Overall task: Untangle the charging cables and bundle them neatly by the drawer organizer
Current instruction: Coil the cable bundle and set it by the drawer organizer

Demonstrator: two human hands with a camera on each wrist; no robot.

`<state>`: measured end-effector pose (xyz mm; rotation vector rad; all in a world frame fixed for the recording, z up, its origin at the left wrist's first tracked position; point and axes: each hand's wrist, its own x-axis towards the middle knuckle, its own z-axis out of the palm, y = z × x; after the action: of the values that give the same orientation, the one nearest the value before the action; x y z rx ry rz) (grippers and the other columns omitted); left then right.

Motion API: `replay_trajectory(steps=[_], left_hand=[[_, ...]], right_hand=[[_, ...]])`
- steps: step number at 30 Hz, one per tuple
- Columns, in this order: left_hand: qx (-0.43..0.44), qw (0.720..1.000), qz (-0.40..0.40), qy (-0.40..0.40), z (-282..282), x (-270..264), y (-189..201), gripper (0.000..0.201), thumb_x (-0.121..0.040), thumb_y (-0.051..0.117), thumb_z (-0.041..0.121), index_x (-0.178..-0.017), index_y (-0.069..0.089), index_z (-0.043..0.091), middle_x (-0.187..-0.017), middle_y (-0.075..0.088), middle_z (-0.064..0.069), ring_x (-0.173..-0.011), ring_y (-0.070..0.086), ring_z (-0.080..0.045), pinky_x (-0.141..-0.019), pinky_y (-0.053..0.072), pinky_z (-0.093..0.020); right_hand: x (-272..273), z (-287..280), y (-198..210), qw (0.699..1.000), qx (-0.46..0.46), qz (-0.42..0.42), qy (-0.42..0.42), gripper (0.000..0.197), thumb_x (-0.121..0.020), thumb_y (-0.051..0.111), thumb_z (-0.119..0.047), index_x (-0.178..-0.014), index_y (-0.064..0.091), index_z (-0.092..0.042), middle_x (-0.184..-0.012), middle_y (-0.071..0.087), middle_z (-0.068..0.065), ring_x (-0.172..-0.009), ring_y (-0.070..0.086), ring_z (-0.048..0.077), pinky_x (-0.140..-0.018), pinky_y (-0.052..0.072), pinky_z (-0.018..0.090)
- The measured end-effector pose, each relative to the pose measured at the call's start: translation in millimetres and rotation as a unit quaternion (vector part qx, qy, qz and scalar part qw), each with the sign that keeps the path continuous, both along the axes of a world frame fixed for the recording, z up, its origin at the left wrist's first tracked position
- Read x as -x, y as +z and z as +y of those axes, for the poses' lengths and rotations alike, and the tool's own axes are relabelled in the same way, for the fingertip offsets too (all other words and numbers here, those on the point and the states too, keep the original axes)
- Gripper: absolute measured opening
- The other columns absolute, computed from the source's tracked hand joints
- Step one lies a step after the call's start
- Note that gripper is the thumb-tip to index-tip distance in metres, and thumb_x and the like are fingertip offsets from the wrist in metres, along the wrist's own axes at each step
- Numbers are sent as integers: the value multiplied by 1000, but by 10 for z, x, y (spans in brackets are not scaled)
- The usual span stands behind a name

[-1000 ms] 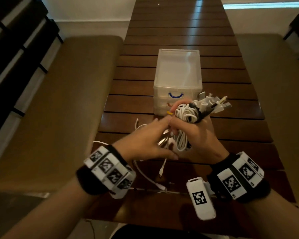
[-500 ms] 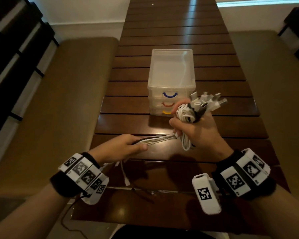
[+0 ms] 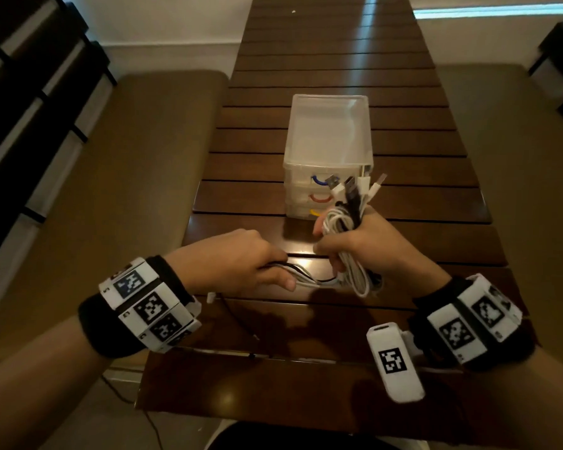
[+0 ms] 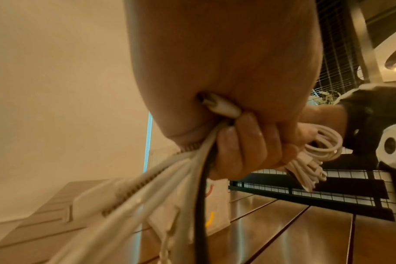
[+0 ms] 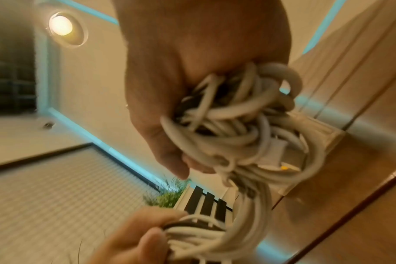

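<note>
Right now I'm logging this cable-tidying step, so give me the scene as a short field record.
left hand: grips the loose tails of the white and black charging cables
right hand: holds the coiled part, plugs fanning upward
clear plastic drawer organizer: behind the hands, drawers closed
dark slatted wooden table: under everything
bundle: not yet set down

Both forearms are bare, and each wrist wears a black fabric band (image 3: 93,323) ringed with white blocks printed with black-and-white square markers (image 3: 150,308) — three show on the left band. Just inside the right wrist's band (image 3: 501,345) juts a white, rounded camera unit (image 3: 394,362) — one marker on its top face.
</note>
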<state>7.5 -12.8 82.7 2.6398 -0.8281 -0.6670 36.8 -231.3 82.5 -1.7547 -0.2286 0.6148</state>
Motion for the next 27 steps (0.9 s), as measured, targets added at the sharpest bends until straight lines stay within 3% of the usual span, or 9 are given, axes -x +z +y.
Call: replay_trajectory(steps=[3,6,10,13,15,17,20,24,27], left_hand=[[30,999,-7,-16,-69,-6,49,47,-78,34,75,-75,54,32,-63,57,7,-58,53,-5,-57,38,-22],[53,999,7,-1,-148,-17,8,46,-87,42,64,-94,66,25,-61,54,13,-57,52,-1,-56,36,-21],[124,989,62,48,-198,9,-92,17,-96,53,38,-84,62,29,-58,55,23,-56,52,6,-55,33,-12],[160,977,108,88,-231,68,-126,19,-97,54,29,-90,65,16,-66,56,15,-60,53,10,-58,36,-8],[198,966,134,95,-262,117,-108,14,-97,54,25,-88,63,28,-72,59,13,-63,55,10,-61,39,-8],[241,952,150,110,-284,156,-89,17,-97,54,25,-85,59,36,-77,64,5,-69,60,0,-63,45,-14],[255,949,136,125,-301,153,-96,16,-96,55,29,-84,61,37,-85,68,-8,-77,65,-22,-72,53,-38],[234,960,103,113,-323,170,-151,21,-99,50,23,-87,61,37,-82,65,13,-76,62,2,-70,52,-20],[238,962,56,118,-349,225,-239,15,-96,55,22,-88,61,34,-82,63,20,-77,62,6,-68,50,-16]], right_hand=[[-21,-22,-3,998,-10,58,24,17,-82,72,-2,-96,63,4,-69,56,14,-54,57,24,-53,53,34],[22,-5,-28,996,-3,55,77,29,-81,78,-19,-96,64,2,-71,61,12,-61,59,24,-57,54,33],[52,-10,-68,995,3,29,91,38,-77,76,-31,-101,66,-2,-88,70,19,-77,68,22,-71,56,30],[77,-5,-127,992,8,44,122,37,-80,77,-30,-114,67,-19,-106,74,6,-99,71,15,-87,57,28],[100,-9,-192,988,-13,84,132,52,-82,77,-30,-131,59,-25,-120,70,-1,-111,66,8,-94,53,27],[123,-6,-224,984,-43,120,127,58,-82,76,-31,-137,55,-28,-125,68,-2,-116,64,10,-99,49,30],[133,-2,-230,976,-89,159,118,56,-86,72,-29,-139,54,-25,-127,68,3,-117,65,18,-100,51,36],[139,5,-279,978,-64,143,136,64,-81,71,-35,-141,50,-27,-127,67,0,-117,64,13,-101,50,37],[141,17,-269,977,-55,135,154,78,-73,76,-26,-144,45,-26,-132,63,-2,-115,64,10,-98,52,31]])
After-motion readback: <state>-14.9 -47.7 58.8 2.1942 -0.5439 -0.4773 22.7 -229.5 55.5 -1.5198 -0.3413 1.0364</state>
